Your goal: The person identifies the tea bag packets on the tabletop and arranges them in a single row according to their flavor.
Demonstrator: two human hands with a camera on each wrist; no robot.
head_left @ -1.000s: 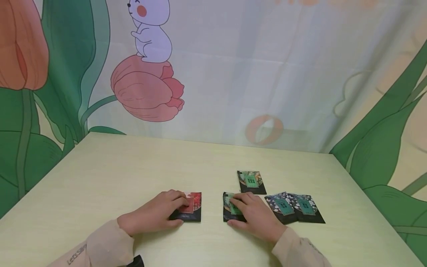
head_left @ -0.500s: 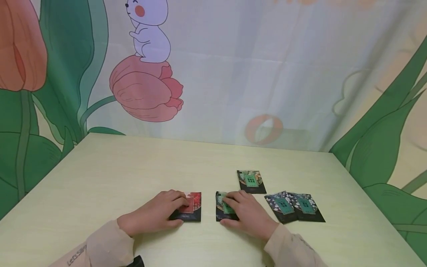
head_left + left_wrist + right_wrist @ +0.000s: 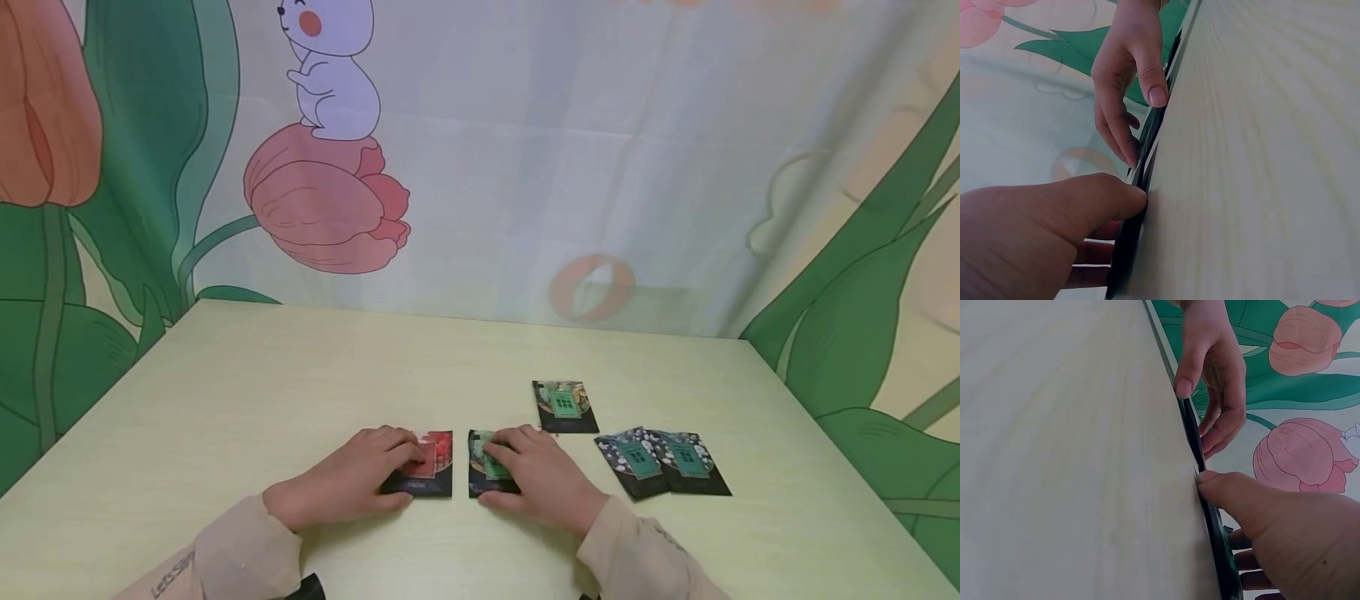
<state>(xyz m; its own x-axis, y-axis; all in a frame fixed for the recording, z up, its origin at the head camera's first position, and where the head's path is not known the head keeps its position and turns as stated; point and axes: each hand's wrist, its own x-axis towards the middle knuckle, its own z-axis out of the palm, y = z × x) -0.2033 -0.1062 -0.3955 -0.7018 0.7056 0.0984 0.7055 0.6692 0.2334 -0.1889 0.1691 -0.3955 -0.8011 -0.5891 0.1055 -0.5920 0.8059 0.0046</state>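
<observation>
My left hand (image 3: 345, 477) lies over a black sachet with a red picture and label (image 3: 442, 457), which is flat on the table. Its thumb is at the near edge and the fingers reach across the top. Just to the right, my right hand (image 3: 551, 479) holds a black sachet with a green label (image 3: 480, 483) the same way, thumb at the near edge. A narrow strip of table shows between these two sachets. Both hands cover the outer parts of their sachets. In the left wrist view, the left thumb (image 3: 1125, 195) presses the sachet's dark edge.
Behind my right hand lies another green-labelled sachet (image 3: 565, 407). Farther right, a sachet with white blossoms and a teal label (image 3: 637, 460) overlaps a similar one (image 3: 690, 462). The pale table (image 3: 300, 367) ends at a printed curtain (image 3: 480, 167).
My right hand has slid its green-labelled sachet left along the table, narrowing the gap to the red one. The left hand and the other sachets have stayed in place.
</observation>
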